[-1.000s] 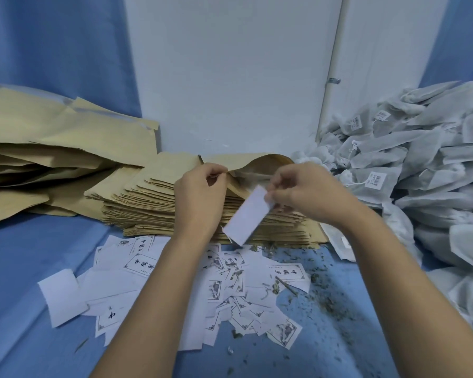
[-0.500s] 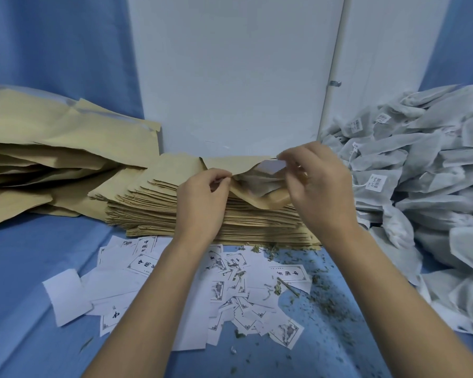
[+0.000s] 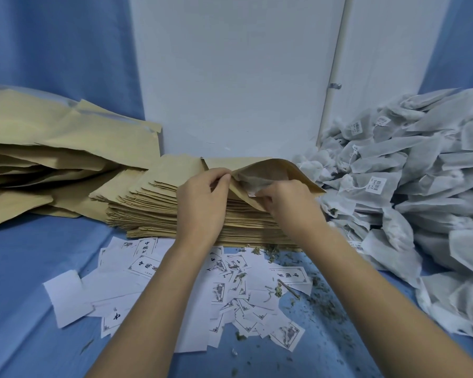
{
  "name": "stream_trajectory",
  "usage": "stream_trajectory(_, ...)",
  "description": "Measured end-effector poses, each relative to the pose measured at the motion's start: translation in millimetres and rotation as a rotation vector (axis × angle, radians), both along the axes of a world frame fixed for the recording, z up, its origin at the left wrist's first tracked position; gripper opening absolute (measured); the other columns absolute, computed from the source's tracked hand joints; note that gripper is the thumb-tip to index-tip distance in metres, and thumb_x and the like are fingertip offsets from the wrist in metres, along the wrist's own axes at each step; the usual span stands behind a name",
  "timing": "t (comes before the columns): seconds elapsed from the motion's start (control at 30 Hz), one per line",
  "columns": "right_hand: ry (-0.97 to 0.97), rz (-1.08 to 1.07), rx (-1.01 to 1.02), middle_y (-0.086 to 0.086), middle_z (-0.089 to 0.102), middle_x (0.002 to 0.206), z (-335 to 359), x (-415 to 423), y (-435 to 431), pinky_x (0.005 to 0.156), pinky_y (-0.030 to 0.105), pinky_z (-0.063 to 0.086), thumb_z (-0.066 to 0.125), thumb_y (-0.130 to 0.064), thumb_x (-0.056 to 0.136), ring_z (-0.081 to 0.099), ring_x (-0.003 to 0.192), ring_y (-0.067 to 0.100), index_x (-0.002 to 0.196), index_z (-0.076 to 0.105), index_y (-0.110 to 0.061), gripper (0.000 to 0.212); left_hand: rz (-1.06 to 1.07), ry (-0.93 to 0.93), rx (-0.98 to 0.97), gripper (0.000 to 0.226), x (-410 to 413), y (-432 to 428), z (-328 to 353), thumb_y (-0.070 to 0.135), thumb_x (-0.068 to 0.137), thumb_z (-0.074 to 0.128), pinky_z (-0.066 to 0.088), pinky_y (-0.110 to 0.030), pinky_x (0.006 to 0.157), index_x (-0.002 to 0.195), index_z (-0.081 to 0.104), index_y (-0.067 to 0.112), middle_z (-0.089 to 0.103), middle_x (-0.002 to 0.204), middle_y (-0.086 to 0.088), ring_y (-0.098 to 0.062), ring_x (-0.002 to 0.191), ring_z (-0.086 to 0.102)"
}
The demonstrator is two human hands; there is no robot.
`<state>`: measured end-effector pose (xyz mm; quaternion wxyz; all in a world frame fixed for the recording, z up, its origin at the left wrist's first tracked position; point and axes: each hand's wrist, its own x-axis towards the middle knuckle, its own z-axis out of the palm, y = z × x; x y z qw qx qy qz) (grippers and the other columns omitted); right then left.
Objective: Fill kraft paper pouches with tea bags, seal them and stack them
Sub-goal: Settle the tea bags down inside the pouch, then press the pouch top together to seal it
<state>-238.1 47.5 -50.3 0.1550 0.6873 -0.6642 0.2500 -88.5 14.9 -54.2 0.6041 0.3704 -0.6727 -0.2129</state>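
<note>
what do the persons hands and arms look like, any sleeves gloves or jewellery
Both are bare. The left hand and right hand have no gloves or visible rings, and the left forearm and right forearm show no sleeve, watch or bracelet as far as the frame reaches.

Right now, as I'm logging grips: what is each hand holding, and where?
Left hand pinches the pouch at its mouth's left corner. Right hand seems to pinch a white slip by its end, inside the mouth.

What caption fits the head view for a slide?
Left hand holds a kraft pouch open on the stack; right hand slips a white card inside.
</note>
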Motion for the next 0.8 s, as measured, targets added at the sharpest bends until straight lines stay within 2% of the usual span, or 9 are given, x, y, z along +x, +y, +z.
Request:
stream_trajectory(0.13, 0.003, -0.031, 0.136, 0.007, 0.056, 0.065, 17, 9, -25, 0.055, 0.029, 0.042, 0.053, -0.004, 0.087, 0.053, 0.068, 0.030, 0.074, 0.068, -0.011, 0.021, 0.007, -0.003, -0.030, 0.017, -2, 1, 1, 0.014, 0.090, 0.059, 0.036, 0.001, 0.064, 0.091, 0.075, 0.016, 0.060, 0.072, 0.029, 0.017, 0.072, 0.055)
stream_trajectory(0.23, -0.022, -0.081, 0.136, 0.007, 0.068, 0.090, 21, 13, -39, 0.072, 0.033, 0.052, 0.056, -0.015, 0.090, 0.060, 0.081, 0.025, 0.094, 0.073, -0.012, 0.018, 0.008, 0.019, -0.014, 0.017, -1, 2, 0, 0.014, 0.091, 0.059, 0.037, 0.000, 0.065, 0.091, 0.076, 0.015, 0.060, 0.070, 0.030, 0.017, 0.072, 0.055)
stream_trajectory(0.3, -0.043, -0.137, 0.148, 0.007, 0.068, 0.096, 20, 13, -44, 0.074, 0.034, 0.052, 0.058, -0.018, 0.090, 0.061, 0.085, 0.024, 0.099, 0.070, -0.010, 0.017, 0.009, 0.045, 0.000, 0.016, -1, 1, -1, 0.013, 0.090, 0.059, 0.039, -0.001, 0.065, 0.089, 0.076, 0.016, 0.059, 0.065, 0.033, 0.017, 0.070, 0.055)
stream_trajectory(0.4, -0.404, -0.043, -0.002, 0.005, 0.071, 0.081, 15, 19, -38, 0.072, 0.034, 0.053, 0.063, -0.026, 0.086, 0.065, 0.078, 0.020, 0.089, 0.074, -0.013, 0.017, 0.006, 0.094, 0.029, 0.014, 2, 0, 0, 0.015, 0.090, 0.061, 0.039, 0.000, 0.065, 0.086, 0.074, 0.019, 0.062, 0.071, 0.027, 0.017, 0.071, 0.056)
stream_trajectory(0.47, -0.833, 0.167, -0.165, 0.002, 0.065, 0.058, 9, 29, -22, 0.056, 0.030, 0.048, 0.061, -0.028, 0.087, 0.059, 0.056, 0.017, 0.066, 0.069, -0.015, 0.026, -0.004, 0.135, 0.075, 0.015, 4, -1, 1, 0.023, 0.090, 0.062, 0.040, -0.002, 0.064, 0.079, 0.071, 0.029, 0.067, 0.075, 0.021, 0.014, 0.071, 0.058)
stream_trajectory(0.53, -1.115, 0.407, -0.077, 0.004, 0.053, 0.042, -1, 34, -5, 0.042, 0.021, 0.037, 0.052, -0.028, 0.091, 0.044, 0.037, 0.016, 0.051, 0.062, -0.016, 0.043, -0.004, 0.190, 0.158, 0.016, 5, -4, 2, 0.030, 0.089, 0.062, 0.045, -0.011, 0.072, 0.076, 0.071, 0.031, 0.071, 0.079, 0.014, 0.006, 0.076, 0.062)
stream_trajectory(0.6, -1.173, 0.526, 0.215, 0.003, 0.049, 0.038, -10, 35, 5, 0.038, 0.016, 0.031, 0.046, -0.037, 0.090, 0.037, 0.031, 0.015, 0.048, 0.062, -0.015, 0.049, -0.068, 0.358, 0.302, 0.010, 5, -6, 3, 0.023, 0.087, 0.067, 0.050, -0.021, 0.079, 0.078, 0.072, 0.022, 0.072, 0.083, 0.004, -0.009, 0.084, 0.067)
stream_trajectory(0.7, -1.215, 0.490, 0.589, 0.003, 0.054, 0.046, -21, 38, 4, 0.038, 0.018, 0.029, 0.040, -0.054, 0.091, 0.043, 0.037, 0.013, 0.063, 0.067, -0.012, 0.057, -0.243, 0.685, 0.525, 0.011, 2, -4, 8, -0.001, 0.081, 0.069, 0.054, -0.016, 0.066, 0.083, 0.063, 0.008, 0.065, 0.084, -0.005, -0.013, 0.076, 0.067)
stream_trajectory(0.8, -1.460, 0.367, 0.442, -0.003, 0.049, 0.052, -28, 50, -4, 0.039, 0.019, 0.028, 0.047, -0.061, 0.088, 0.043, 0.041, 0.009, 0.078, 0.058, -0.015, 0.049, -0.441, 0.844, 0.761, 0.014, 0, -1, 12, -0.012, 0.081, 0.062, 0.055, -0.015, 0.058, 0.073, 0.057, -0.002, 0.063, 0.063, -0.009, -0.011, 0.058, 0.065)
